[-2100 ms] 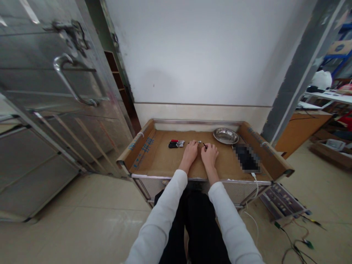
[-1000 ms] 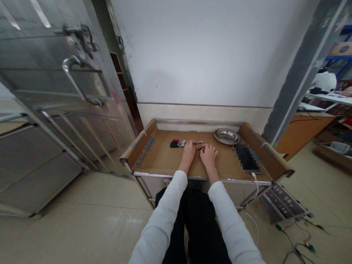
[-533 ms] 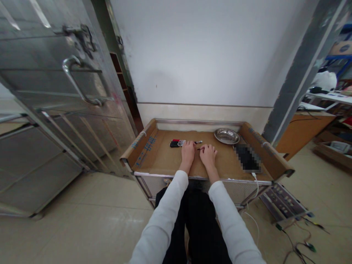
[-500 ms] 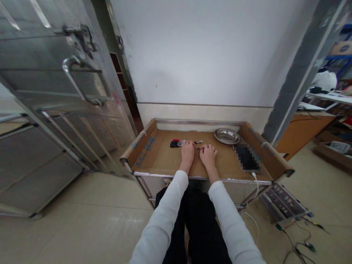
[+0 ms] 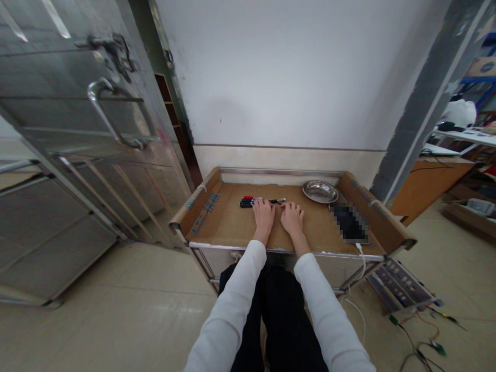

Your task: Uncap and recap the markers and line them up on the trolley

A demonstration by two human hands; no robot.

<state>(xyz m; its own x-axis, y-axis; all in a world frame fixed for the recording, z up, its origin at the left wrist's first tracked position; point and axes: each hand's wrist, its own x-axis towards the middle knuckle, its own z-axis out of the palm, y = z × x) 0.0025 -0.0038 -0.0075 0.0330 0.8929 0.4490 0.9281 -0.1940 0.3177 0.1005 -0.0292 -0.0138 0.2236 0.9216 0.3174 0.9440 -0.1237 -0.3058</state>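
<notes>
Several slim pens or markers (image 5: 246, 203), black with one red, lie side by side on a cardboard-lined cart top (image 5: 228, 219). Over their right ends rests my left hand (image 5: 264, 216), its fingers stretched forward and hiding part of them. A black pen with a pale tip (image 5: 279, 200) sticks out to the right, beyond my left fingertips. My right hand (image 5: 292, 217) lies on the cardboard just right of the pens, fingers spread, its thumb pointing toward my left thumb. The small gap between the thumbs is too blurred to make out fully.
A shiny round metal dish (image 5: 320, 191) stands at the back right of the cart. In front of it lies a phone (image 5: 351, 223) with a white cable (image 5: 362, 263) hanging over the front edge. Rolled cardboard sides (image 5: 377, 209) border the top. A metal door (image 5: 96, 103) stands left.
My left hand has shifted slightly down and left, showing more of the pens. The right hand has drawn back a little. Dish and phone stay put.
</notes>
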